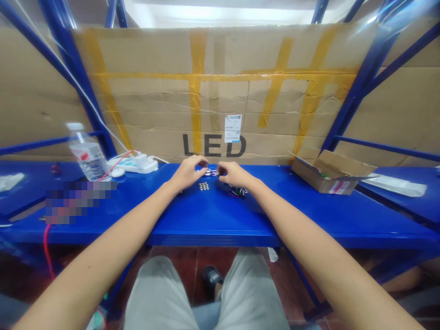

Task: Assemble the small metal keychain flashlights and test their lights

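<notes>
My left hand and my right hand are close together over the far half of the blue table. Between their fingertips are small purple-and-silver tube-like pieces, too small to make out fully. My left thumb and forefinger curve around the left end of them. The curled fingers of my right hand pinch the right end, partly hiding it. Just nearer to me, several small round metallic discs lie in neat rows. Below my right hand rests a little heap of coloured clips or cords, purple, green and black.
An open cardboard box stands at the right. On the left are a water bottle, a white power strip and a blurred-out object with a red cable. A large taped carton walls off the back between blue posts.
</notes>
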A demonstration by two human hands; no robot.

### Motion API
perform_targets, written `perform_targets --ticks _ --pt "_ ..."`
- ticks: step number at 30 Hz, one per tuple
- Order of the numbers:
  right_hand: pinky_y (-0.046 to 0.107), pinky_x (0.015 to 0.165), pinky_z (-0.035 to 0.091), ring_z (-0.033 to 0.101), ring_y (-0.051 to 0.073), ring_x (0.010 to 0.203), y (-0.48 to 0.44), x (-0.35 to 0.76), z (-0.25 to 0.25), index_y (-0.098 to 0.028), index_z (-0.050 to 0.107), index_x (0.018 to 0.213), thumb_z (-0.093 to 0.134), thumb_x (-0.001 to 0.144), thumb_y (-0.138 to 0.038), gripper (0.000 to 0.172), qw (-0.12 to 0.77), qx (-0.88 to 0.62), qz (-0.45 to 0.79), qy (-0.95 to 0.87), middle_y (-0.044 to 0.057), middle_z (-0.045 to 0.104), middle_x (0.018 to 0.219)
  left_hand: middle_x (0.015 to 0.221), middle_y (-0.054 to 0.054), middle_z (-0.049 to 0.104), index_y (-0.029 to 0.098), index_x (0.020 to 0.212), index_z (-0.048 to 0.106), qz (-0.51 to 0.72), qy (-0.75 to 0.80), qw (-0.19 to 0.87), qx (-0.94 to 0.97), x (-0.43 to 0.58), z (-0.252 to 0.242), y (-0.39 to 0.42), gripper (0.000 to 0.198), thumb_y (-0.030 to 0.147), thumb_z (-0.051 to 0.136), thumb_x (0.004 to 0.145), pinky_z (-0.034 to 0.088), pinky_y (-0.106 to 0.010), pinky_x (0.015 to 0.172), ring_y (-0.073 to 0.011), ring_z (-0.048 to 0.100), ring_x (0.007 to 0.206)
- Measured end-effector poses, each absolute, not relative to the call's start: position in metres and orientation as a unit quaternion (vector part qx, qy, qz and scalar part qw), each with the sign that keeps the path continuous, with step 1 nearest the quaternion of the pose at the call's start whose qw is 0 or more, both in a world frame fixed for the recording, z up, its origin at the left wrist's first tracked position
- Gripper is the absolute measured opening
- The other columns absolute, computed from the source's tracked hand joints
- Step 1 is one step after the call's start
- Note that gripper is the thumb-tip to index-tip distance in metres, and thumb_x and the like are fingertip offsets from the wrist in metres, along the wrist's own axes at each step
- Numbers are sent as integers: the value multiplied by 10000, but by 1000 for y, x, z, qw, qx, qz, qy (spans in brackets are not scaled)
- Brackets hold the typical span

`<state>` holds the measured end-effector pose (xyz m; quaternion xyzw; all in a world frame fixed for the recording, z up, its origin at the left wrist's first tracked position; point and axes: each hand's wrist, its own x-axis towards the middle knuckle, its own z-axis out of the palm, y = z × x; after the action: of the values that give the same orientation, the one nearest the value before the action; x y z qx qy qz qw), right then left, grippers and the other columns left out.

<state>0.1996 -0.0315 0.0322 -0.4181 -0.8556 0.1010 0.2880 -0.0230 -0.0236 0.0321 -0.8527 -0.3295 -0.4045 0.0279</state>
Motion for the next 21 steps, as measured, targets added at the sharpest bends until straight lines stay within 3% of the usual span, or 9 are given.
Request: perform_targets --ticks 7,21 --pt "252 704 405 577 157 783 -28 202 33 -176 561 829 588 737 -90 129 333 -411 100 -843 14 636 823 973 -79 697 173 1009 607 -422 -201 132 -874 1 31 -40 87 205 561 943 503 -348 864 -194 622 935" --pt "265 718 410 576 161 784 -28 198 31 -178 537 786 556 709 -91 118 368 -388 121 -836 10 620 794 982 -90 686 170 1029 598 -386 -199 155 -887 0 28 -38 97 170 539 952 495 -355 858 -198 614 934"
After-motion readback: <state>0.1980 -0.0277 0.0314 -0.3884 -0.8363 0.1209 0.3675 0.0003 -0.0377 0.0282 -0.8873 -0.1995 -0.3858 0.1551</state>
